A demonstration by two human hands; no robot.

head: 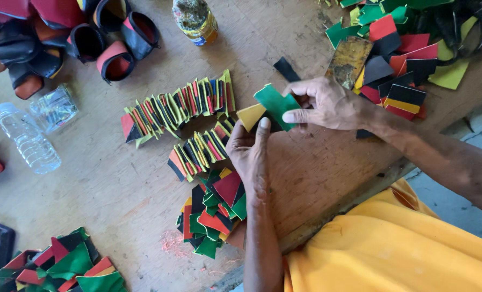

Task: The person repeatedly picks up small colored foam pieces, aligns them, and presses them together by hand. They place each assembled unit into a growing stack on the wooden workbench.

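1. Two hands are brought together above the middle of the bench (116,189), and a small stack of coloured pieces is held between them: a green piece (275,104) on top, a yellow piece (250,115) jutting out to the left beneath it.
2. The left hand (249,154) is turned palm up, its thumb raised against the lower edge of the stack; it appears to be used as a support, so the pieces are kept level and aligned. Its grasp is a light one, fingers curled under the pieces rather than clenched.
3. The right hand (327,103) is closed over the right end of the green piece, pinched between thumb and forefinger; the remaining fingers are partly hidden behind the piece.
4. The held stack therefore lies directly between the two hands, touching both, and clear of the bench surface as far as can be judged.
5. Two fanned rows of striped pieces (181,111) are laid just left of the hands, standing on edge and overlapping, seemingly so that they stay in order.
6. A loose heap of cut pieces (211,219) is kept near the front edge, beneath the left forearm.
7. A further pile (397,70) is spread towards the far right corner, with a worn block (349,60) beside it.
8. Two plastic bottles (27,140) are set towards the left edge.
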